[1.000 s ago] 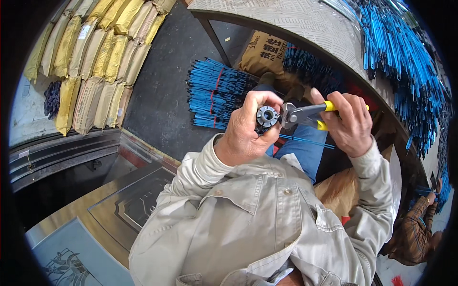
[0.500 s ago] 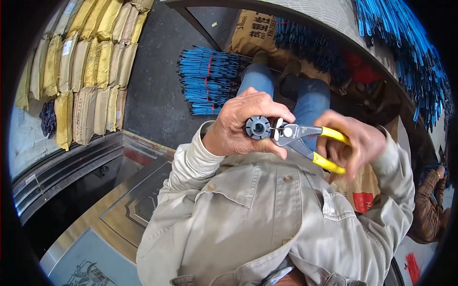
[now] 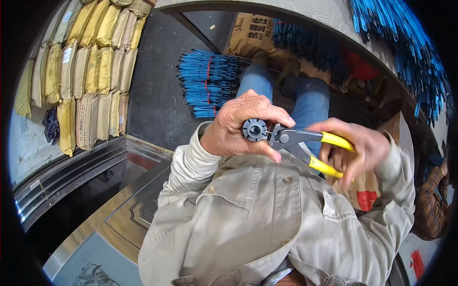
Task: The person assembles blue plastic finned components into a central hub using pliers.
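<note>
In front of my chest, my left hand (image 3: 234,125) is closed around a round dark plastic part (image 3: 255,129), with notches about its rim and a hole in the middle. My right hand (image 3: 365,145), partly blurred, grips the yellow handles of a pair of cutting pliers (image 3: 305,137). Their handles are spread apart. The jaws lie close against the right side of the round part, between my left thumb and fingers. Whether the blades touch it or bite on something small, I cannot make out.
Bundles of blue strips (image 3: 200,83) tied with red lie on the dark floor beyond my left hand. A table (image 3: 319,16) holding more blue strips (image 3: 386,28) runs along the far right. Yellow and tan packages (image 3: 86,71) stand stacked at left. A co-worker's checked sleeve (image 3: 431,202) shows at right.
The pliers' jaws have shifted slightly and look closer together than before. My right hand has moved a little to the right and downward. My left hand stays around the round part.
</note>
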The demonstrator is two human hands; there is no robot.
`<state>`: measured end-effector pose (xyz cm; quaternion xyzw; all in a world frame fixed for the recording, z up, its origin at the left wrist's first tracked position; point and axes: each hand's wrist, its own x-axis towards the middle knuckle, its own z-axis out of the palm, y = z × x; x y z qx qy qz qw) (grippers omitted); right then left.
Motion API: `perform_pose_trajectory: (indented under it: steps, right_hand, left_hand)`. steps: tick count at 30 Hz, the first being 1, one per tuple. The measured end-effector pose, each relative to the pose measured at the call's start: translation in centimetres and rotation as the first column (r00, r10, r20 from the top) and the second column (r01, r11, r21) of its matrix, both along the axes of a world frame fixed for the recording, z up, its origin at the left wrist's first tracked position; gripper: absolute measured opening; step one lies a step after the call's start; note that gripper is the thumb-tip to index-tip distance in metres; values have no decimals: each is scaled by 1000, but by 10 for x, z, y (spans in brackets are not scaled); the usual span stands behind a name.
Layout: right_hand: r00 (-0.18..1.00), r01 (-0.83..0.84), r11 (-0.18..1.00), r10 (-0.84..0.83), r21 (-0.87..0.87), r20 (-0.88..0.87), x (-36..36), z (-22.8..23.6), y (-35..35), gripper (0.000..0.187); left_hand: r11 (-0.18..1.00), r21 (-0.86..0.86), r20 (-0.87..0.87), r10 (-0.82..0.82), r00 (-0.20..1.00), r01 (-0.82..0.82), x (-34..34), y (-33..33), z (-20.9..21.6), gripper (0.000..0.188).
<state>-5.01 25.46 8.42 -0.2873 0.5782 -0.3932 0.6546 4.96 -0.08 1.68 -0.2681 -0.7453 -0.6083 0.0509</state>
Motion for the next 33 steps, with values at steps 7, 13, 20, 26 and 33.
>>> perform_pose_trajectory:
  steps: [7,13,20,26,33]
  right_hand:
    - [311,-239,947,-136,-215,-941,21,-14,12,49]
    - [892,-117,962,-7,-245,-453,5,-3,21,47]
    - [402,-110,973,-144,-203,-904,27,-18,7,39]
    - [-153,-110,975,-207,-191,-966,29,-21,-7,39]
    - [-64,-155,979,-141,-129,-988,22,-26,-7,36]
  left_hand:
    - [990,48,7,130,991,-130,-1,8,0,60]
    - [1000,10,65,-13,998,13,-7,5,2,60]
    - [980,108,-11,170,985,-168,-1,19,-7,53]
    - [924,85,17,374,927,-374,6,27,-8,53]
    - [919,124,45,371,928,-374,7,23,-7,52]
